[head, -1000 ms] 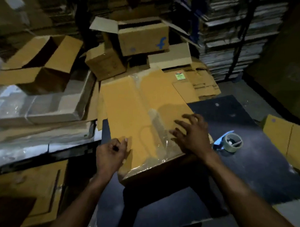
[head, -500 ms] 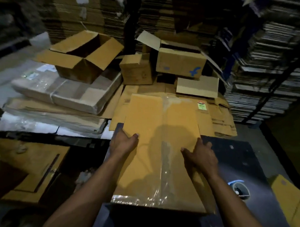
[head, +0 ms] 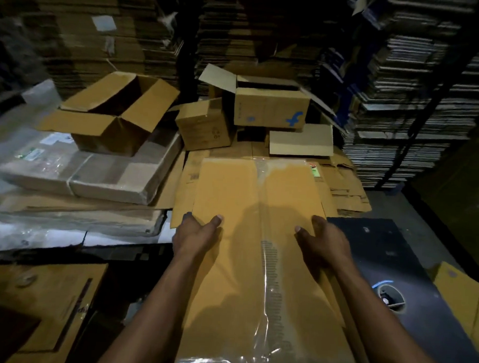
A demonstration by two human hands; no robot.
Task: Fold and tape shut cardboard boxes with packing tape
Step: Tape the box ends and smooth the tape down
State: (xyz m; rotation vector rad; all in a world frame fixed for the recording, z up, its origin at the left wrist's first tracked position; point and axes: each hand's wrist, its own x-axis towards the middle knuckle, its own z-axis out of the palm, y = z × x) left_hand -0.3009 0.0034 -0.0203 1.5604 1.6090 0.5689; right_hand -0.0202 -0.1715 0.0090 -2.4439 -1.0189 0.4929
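Observation:
A brown cardboard box (head: 232,197) stands in front of me, its top flaps closed and a strip of clear packing tape (head: 261,214) running along the centre seam toward me. My left hand (head: 195,234) grips the box's left edge, thumb on top and fingers round the side. My right hand (head: 323,241) holds the right edge in the same way, thumb lying on the top face. A roll of packing tape (head: 390,296) in a blue dispenser lies on the dark table (head: 380,240) to the right, apart from both hands.
Open boxes (head: 113,109) and a box with a blue mark (head: 270,109) sit on flat cardboard stacks behind. Wrapped bundles (head: 78,175) lie at the left. Tall stacks of flattened cardboard (head: 414,106) fill the back and right. A yellow sheet (head: 462,297) lies at the far right.
Both hands have slid from the box's top out to its left and right edges and grip them. The box has lined up straight in front of me and the view has tilted up.

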